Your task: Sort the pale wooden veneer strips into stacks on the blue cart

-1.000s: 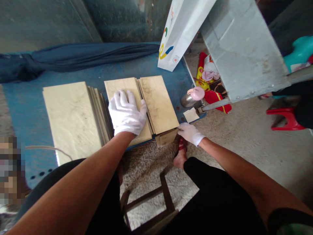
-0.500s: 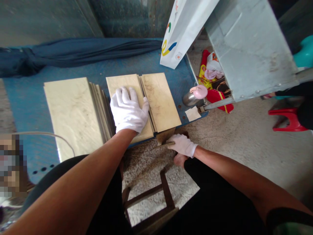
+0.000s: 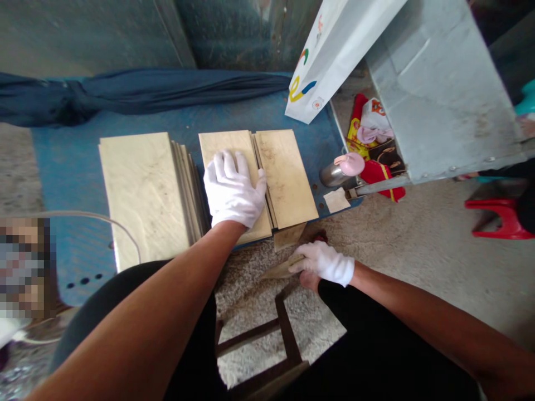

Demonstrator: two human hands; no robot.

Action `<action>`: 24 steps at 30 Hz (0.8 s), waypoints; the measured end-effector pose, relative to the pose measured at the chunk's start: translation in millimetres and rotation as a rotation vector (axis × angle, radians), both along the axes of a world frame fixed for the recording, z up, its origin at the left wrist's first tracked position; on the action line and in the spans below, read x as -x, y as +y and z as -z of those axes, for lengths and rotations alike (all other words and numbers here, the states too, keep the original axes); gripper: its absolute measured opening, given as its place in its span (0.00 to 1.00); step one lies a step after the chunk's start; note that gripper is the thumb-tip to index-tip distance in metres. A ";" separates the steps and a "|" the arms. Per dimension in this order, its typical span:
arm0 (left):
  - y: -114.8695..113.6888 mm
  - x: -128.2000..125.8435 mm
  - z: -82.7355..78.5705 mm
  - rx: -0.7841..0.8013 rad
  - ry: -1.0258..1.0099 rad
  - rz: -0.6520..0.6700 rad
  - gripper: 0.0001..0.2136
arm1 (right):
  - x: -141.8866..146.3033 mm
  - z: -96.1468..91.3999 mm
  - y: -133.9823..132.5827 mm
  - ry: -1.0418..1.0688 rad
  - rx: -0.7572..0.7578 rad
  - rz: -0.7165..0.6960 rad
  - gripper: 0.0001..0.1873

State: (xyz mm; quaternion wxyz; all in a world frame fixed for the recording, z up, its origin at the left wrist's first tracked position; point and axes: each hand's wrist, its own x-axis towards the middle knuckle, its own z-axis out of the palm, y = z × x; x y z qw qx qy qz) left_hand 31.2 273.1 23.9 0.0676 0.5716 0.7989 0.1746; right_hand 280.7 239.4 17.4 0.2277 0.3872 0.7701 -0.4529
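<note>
My left hand (image 3: 234, 189), in a white glove, lies flat with fingers spread on the middle pile of pale wooden boards (image 3: 228, 143). Close on its right is another board pile (image 3: 286, 178) with dark smudges on top. My right hand (image 3: 321, 260), also gloved, is below the table's front edge, its fingers closed round a thin, flat wooden board (image 3: 281, 270). That board is tilted and partly hidden by the fingers. Another flat piece (image 3: 289, 236) hangs at the table edge, just above the held board and apart from it.
A taller board stack (image 3: 144, 195) stands left on the blue table (image 3: 71, 184). Farther right are a pink-lidded flask (image 3: 336, 170), a paper scrap (image 3: 336, 200) and a white paper bag (image 3: 321, 72). Below are a wooden stool frame (image 3: 288, 328) and, farther off, a red stool (image 3: 497, 217).
My right hand has moved down, away from the table edge, and the board in it shows more of its face. My left hand stays on the pile; the whole view has shifted slightly.
</note>
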 end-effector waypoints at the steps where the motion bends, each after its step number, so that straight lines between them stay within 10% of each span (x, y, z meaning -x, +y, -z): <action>1: -0.1 0.1 -0.1 0.001 -0.003 0.000 0.31 | -1.1 -13.3 2.6 0.000 0.018 0.063 0.11; 6: -0.4 0.8 -1.0 0.009 -0.009 -0.005 0.32 | -3.4 -73.8 22.2 0.084 0.185 0.484 0.19; 10: -0.4 1.5 -1.5 0.012 0.042 -0.004 0.33 | -0.5 -97.2 56.7 0.325 0.007 0.610 0.22; 24: -0.4 1.9 2.3 0.052 0.087 -0.031 0.33 | 81.1 -35.5 209.2 0.372 -0.307 0.702 0.38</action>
